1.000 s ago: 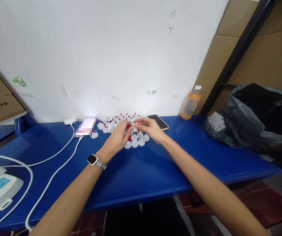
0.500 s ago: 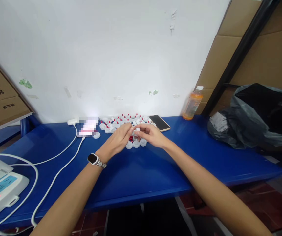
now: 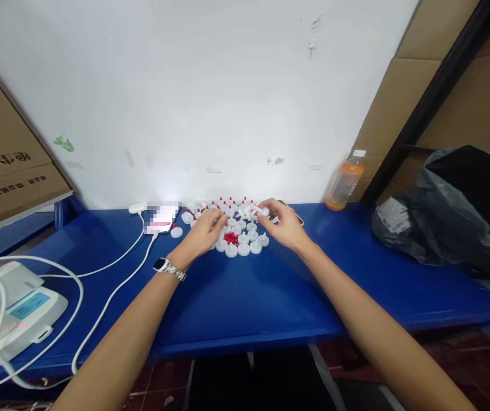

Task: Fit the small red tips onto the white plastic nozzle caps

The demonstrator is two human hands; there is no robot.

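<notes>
Many white nozzle caps [image 3: 243,249] stand spout-up on the blue table, several around a small heap of loose red tips [image 3: 231,238]. Farther back, white caps with red tips on their spouts [image 3: 187,217] sit close together. My right hand [image 3: 286,226] pinches a white nozzle cap [image 3: 262,211], tilted on its side, above the right of the group. My left hand [image 3: 204,233] is over the left of the group, beside the red tips, fingers bent and closed; whatever is between them is hidden. One red-tipped cap [image 3: 176,232] stands apart at the left.
A lit phone [image 3: 161,218] with white cables lies left of the caps. Another phone [image 3: 299,220] is partly behind my right hand. An orange drink bottle [image 3: 345,181], a dark plastic bag [image 3: 403,228] and a white device [image 3: 26,319] are also on the table.
My hands were together over the front caps; they have moved apart, the right one to the right. The red heap and front caps show more now. The camera view has shifted slightly left.
</notes>
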